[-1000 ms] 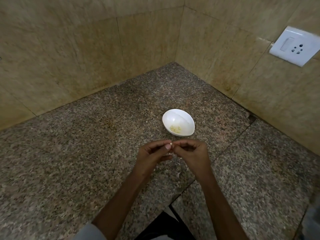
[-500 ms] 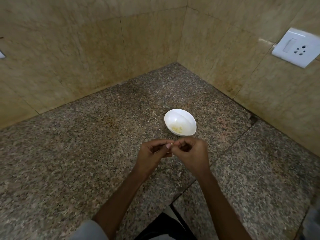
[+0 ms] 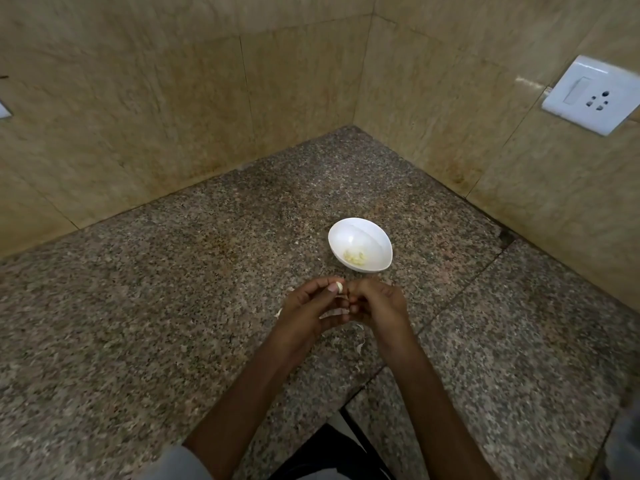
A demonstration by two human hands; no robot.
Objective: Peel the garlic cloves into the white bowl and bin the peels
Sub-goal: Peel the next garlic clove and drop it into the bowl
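Standing at a speckled brown granite worktop [image 3: 138, 323] fitted into a corner of beige tiled walls [image 3: 156, 116]. Holding both hands together just above the worktop, toward its front edge and well short of the back corner.

Pinching a small pale garlic clove [image 3: 340, 287] between thumb and forefinger of the left hand [image 3: 308, 311], grip closed on it, with the clove's tip poking out at the top of the curled fingers. Meeting it from the other side with the right hand [image 3: 379, 303], fingers curled and fingertips tight against the clove and the left thumb. Cannot tell whether that grip has the clove, a strip of skin or nothing at all, as the curled fingers hide it.

Just beyond the hands, toward the back corner: a white oval bowl [image 3: 367, 233] resting on the worktop, apart from both hands, with a small heap of peeled yellowish cloves [image 3: 355, 258] in its near side.

Lying loose on the stone around the hands: thin whitish peel scraps [image 3: 360, 347], one just left of the left hand, others under the right wrist near a seam in the worktop.

High on the right-hand wall, well apart from the bowl: a white plastic wall socket [image 3: 592, 95] with a switch. Low at the front edge, a grey sleeve [image 3: 173, 462] on the left arm.
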